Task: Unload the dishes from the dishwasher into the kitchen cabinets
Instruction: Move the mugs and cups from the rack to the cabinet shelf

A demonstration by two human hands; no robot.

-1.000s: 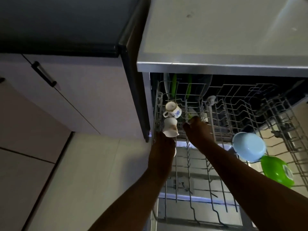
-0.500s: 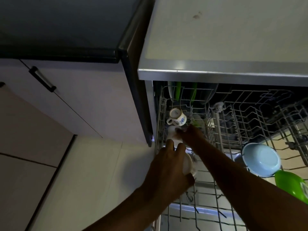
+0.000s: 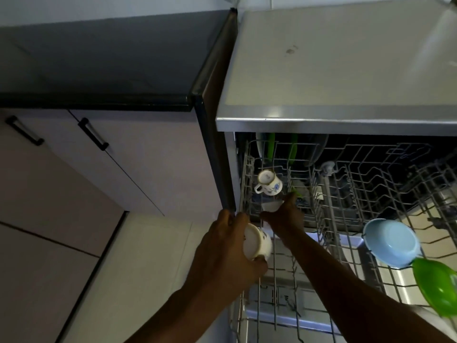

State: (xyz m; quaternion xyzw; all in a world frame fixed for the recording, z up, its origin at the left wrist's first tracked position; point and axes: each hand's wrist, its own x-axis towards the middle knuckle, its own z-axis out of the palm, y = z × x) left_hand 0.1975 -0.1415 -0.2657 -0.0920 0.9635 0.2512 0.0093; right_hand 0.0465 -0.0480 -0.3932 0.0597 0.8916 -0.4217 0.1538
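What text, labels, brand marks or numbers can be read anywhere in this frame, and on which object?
None can be read.
Base of the cup in the upper rack: a dark mark, too small and blurred.
Panel on the dishwasher door: dark markings, illegible.
Green bowl: pale patch, blurred.

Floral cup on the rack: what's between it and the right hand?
Head view: another white cup, which the right hand grips, just below the floral cup.

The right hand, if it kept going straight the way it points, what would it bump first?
Probably the white cup right under the right hand, then the flowered cup behind it; depth is hard to judge.
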